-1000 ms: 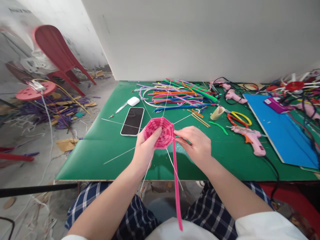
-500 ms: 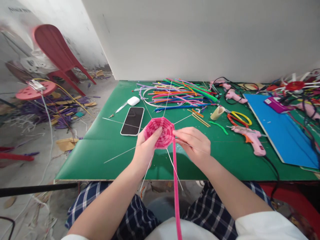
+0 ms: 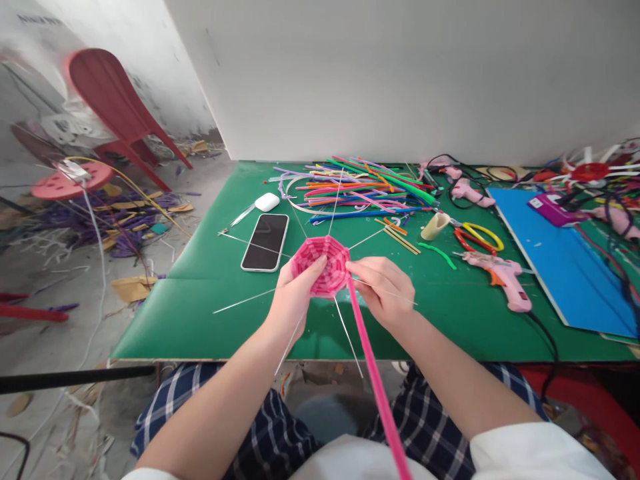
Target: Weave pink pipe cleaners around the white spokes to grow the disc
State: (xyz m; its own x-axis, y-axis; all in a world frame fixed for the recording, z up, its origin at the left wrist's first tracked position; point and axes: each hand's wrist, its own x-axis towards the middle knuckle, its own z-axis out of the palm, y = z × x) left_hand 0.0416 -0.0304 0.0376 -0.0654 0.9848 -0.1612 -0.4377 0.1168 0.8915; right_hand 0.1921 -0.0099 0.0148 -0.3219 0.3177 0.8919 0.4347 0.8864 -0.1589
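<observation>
A pink woven disc (image 3: 336, 264) with several thin white spokes sticking out is held above the table. My left hand (image 3: 295, 293) grips its left side, thumb pressed on the front face and the other fingers hidden behind. At the disc's right edge my right hand (image 3: 383, 287) is closed, thumb and forefinger pinching the rim where a spoke and the strip meet. From that edge a long pink pipe cleaner (image 3: 373, 363) hangs down toward my lap, slanting to the right.
A phone (image 3: 265, 243) and a white earphone case (image 3: 267, 202) lie on the green table (image 3: 200, 307). Coloured pipe cleaners (image 3: 360, 190) are heaped at the back. To the right are scissors (image 3: 477, 238), a pink glue gun (image 3: 505, 280) with its cord, and a blue board (image 3: 560, 267).
The disc has turned slightly and shifted a little to the right. The hanging pipe cleaner's lower end has swung to the right. Both hands keep their grip.
</observation>
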